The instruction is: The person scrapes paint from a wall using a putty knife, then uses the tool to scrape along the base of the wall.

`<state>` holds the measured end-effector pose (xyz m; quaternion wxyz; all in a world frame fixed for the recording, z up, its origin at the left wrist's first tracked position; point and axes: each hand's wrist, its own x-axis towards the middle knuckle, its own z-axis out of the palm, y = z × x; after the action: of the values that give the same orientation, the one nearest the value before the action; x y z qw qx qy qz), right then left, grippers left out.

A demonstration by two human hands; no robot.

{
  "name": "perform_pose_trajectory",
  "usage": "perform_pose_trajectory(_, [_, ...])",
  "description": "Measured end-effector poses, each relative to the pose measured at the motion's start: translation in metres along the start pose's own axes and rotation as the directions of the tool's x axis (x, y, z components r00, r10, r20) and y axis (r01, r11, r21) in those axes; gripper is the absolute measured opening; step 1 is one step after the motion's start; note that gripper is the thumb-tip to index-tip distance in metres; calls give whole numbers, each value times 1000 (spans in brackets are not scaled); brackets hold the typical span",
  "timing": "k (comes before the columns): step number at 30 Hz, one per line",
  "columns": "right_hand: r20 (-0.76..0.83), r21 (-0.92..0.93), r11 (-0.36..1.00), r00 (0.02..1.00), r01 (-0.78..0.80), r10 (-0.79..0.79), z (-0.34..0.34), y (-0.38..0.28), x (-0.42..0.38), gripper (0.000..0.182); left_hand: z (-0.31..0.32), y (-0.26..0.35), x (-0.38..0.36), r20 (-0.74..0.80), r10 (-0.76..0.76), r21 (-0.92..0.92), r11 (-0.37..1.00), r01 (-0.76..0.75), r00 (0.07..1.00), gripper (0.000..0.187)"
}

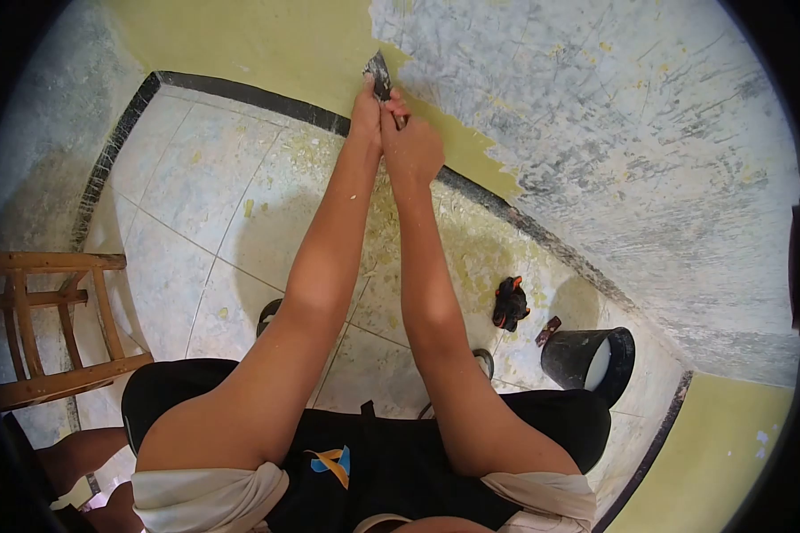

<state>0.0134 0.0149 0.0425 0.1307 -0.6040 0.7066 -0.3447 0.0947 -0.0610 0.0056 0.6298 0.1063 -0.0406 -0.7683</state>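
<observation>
A paint scraper (378, 75) with a worn, dusty blade meets the wall at the ragged edge of the yellow-green paint (266, 44). My right hand (415, 147) is wrapped round its handle, which mostly disappears inside the fist. Beside it, my left hand (366, 114) presses against the scraper near the base of the blade, thumb along the metal. To the right of the blade, the scraped wall (586, 124) is grey-white with scratch marks and small leftover paint specks.
Paint flakes (311, 155) litter the tiled floor (182, 169). On the right stand a black bucket (573, 357) with pale contents, a dark reddish block (549, 331) and black-and-orange gloves (510, 305). A wooden frame (53, 382) and another person's limb (78, 457) are at left.
</observation>
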Motion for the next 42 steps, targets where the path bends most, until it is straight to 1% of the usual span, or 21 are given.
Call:
perform_pose_trajectory(1, [-2,-2,1000,1000,10,-10,3,3,-2,48,-4,1,-1,-45,-2,75,997,5,999,58])
perform_pose_trajectory(3, [-32,147,989,999,18,-13,12,7,-5,48,-4,5,-5,-91,10,149,989,4,996,59])
perform_pose_trajectory(4, [-26,148,989,1000,9,-6,18,11,-8,48,1,4,-11,-135,40,293,956,1,990,64])
perform_pose_trajectory(5, [-68,257,966,998,34,-17,23,15,-11,46,6,-1,-18,-172,70,431,902,11,983,69])
perform_pose_trajectory(6, [-116,361,930,993,69,-28,25,18,-11,45,7,-6,-23,-174,64,432,902,18,983,69])
perform_pose_trajectory(7, [-118,359,931,993,67,-26,29,20,-14,45,7,-10,-27,-183,118,545,839,0,976,69])
perform_pose_trajectory(8, [-232,469,875,973,123,-12,34,21,-21,44,9,-14,-31,-184,176,649,761,-15,967,70])
perform_pose_trajectory(9, [-339,565,803,941,189,17,39,23,-27,44,4,-18,-32,-185,176,649,761,-15,967,70])
perform_pose_trajectory(10, [-338,565,803,941,190,15,45,32,-31,44,-3,-23,-31,-187,194,687,726,-13,963,66])
perform_pose_trajectory(11, [-174,534,845,982,30,75,49,43,-34,45,-10,-26,-30,-188,213,724,689,-11,959,63])
perform_pose_trajectory(12, [-11,471,873,989,-126,148,51,49,-37,47,-12,-29,-34,-188,214,723,691,-13,959,63])
perform_pose_trajectory(16, [6,500,844,976,-193,220,68,55,-48,51,-14,-34,-40,-187,219,743,669,-8,958,56])
perform_pose_trajectory(18, [-33,590,788,970,-175,240,76,56,-49,49,-15,-31,-38,-191,231,747,665,-12,954,53])
perform_pose_trajectory(20, [-35,610,771,966,-182,256,84,57,-47,48,-15,-27,-33,-216,168,792,606,72,962,53])
perform_pose_trajectory(22, [-42,633,753,964,-178,263,98,60,-42,47,-16,-27,-33,-169,191,801,599,21,967,53])
perform_pose_trajectory(24, [-194,717,697,961,3,195,108,60,-41,43,-14,-25,-31,-121,214,808,588,-29,969,53])
perform_pose_trajectory(28, [-85,657,744,969,-122,234,107,63,-41,39,-13,-22,-33,-159,185,793,609,13,970,53])
perform_pose_trajectory(33, [-93,727,682,973,-78,209,105,60,-39,34,-8,-20,-34,-96,204,822,569,-38,974,53])
perform_pose_trajectory(36, [-95,741,667,972,-74,214,106,58,-39,34,-10,-21,-31,-136,192,777,629,-15,972,54])
perform_pose_trajectory(39, [-117,775,630,971,-41,207,108,54,-35,33,-8,-16,-27,-134,211,836,549,-4,968,54])
perform_pose_trajectory(42, [-145,712,702,983,22,116,83,27,-11,28,10,-1,-19,-56,268,825,555,-107,962,59])
